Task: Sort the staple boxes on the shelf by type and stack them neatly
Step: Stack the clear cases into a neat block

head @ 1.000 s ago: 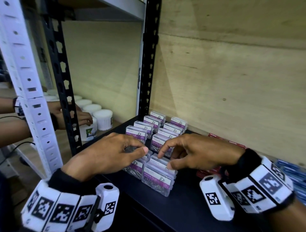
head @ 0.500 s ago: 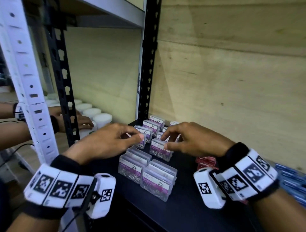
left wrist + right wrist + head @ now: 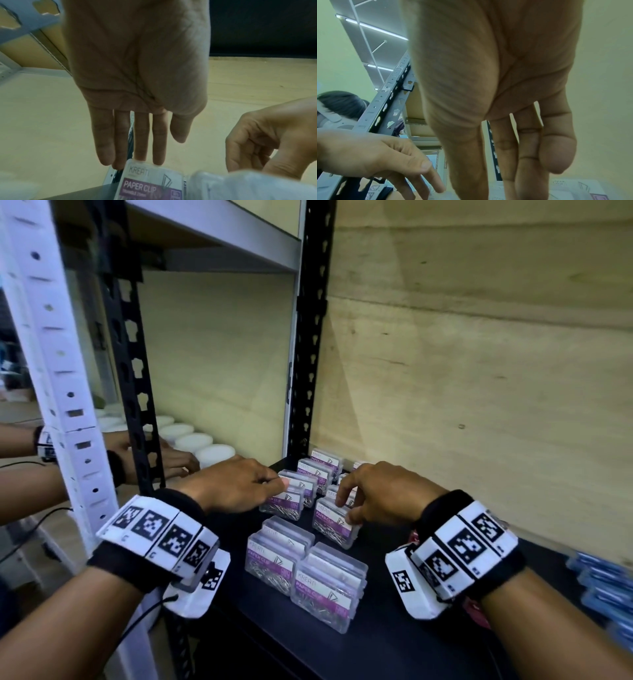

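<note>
Head view: dim; pale light on wall (image 3: 479,388), slanting shadow at its left — edges bowed, lower right blurred. Left wrist: soft, box (image 3: 145,186) label readable, lower right smeared. Right wrist: strip lights (image 3: 373,29) glare upper left — right hand (image 3: 496,67) unfocused.

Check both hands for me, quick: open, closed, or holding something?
Left hand: open, straight fingers touching the left paper clip box.
Right hand: thumb and fingers pinching the right paper clip box.
</note>
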Tool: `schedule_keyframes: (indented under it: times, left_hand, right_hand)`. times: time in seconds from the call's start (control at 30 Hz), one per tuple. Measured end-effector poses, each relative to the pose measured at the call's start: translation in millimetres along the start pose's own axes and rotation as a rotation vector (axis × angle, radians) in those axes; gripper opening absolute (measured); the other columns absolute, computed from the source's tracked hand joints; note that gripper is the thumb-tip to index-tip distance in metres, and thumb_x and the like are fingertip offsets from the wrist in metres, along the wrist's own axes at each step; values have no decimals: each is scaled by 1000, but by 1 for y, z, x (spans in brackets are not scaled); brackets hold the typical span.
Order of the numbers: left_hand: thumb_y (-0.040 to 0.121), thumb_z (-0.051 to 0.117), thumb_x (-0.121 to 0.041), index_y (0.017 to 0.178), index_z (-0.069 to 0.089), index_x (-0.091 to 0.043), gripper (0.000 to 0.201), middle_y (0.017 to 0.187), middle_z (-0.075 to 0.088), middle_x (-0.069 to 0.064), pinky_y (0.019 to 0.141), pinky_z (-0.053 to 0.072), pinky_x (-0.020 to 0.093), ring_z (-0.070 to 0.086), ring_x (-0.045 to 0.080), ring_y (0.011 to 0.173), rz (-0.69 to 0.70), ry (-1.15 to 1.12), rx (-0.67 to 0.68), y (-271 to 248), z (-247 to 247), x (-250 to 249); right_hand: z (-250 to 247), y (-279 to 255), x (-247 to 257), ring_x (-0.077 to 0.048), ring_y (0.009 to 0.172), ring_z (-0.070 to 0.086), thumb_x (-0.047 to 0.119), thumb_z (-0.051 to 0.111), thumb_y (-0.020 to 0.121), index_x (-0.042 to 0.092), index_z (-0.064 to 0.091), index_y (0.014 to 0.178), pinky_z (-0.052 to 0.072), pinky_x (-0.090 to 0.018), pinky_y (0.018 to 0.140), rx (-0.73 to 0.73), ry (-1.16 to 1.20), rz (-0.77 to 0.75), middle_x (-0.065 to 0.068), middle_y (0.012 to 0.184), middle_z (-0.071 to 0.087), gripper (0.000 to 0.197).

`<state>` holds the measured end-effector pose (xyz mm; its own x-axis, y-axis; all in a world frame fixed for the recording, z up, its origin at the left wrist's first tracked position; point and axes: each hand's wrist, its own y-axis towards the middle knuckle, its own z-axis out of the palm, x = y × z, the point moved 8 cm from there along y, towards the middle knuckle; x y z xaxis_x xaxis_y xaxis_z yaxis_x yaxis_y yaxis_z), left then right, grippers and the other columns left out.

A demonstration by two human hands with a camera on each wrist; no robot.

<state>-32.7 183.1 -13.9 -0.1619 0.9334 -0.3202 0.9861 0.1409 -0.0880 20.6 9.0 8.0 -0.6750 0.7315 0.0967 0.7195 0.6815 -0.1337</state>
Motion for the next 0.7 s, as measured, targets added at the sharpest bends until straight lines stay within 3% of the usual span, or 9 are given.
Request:
schedule_keyframes:
  times: [0.17,0.37,0.53,0.7]
  left_hand:
    - [97,36,-63,139,52,-37,52,145,51,-9,113,31,34,43,14,134,7,67,24,2,-2,-8]
    - [97,40,-61,134,57,-37,47,141,55,-10,112,34,31,48,11,129,29,73,55,1,-1,-12]
    - [97,42,-59,132,57,-43,41,139,57,-10,111,36,34,50,11,126,57,101,73,-2,0,-22]
    - [98,44,-54,128,57,-47,33,136,57,-12,110,37,34,51,9,121,81,114,131,-7,2,-34]
  right_hand:
    - [3,-3,-2,-14,103,62,34,73,88,33,66,123,50,-33,94,45,36,-3,5,119,67,35]
    - [4,-11,-6,-12,104,59,35,72,88,36,67,121,45,-27,87,51,74,-7,6,126,64,33]
    - [6,-18,-11,-11,104,62,35,73,88,38,67,118,48,-28,92,73,126,-2,10,120,66,31]
    - [11,-26,-14,-10,99,63,35,72,88,38,66,116,50,-28,90,102,147,-27,11,113,67,29]
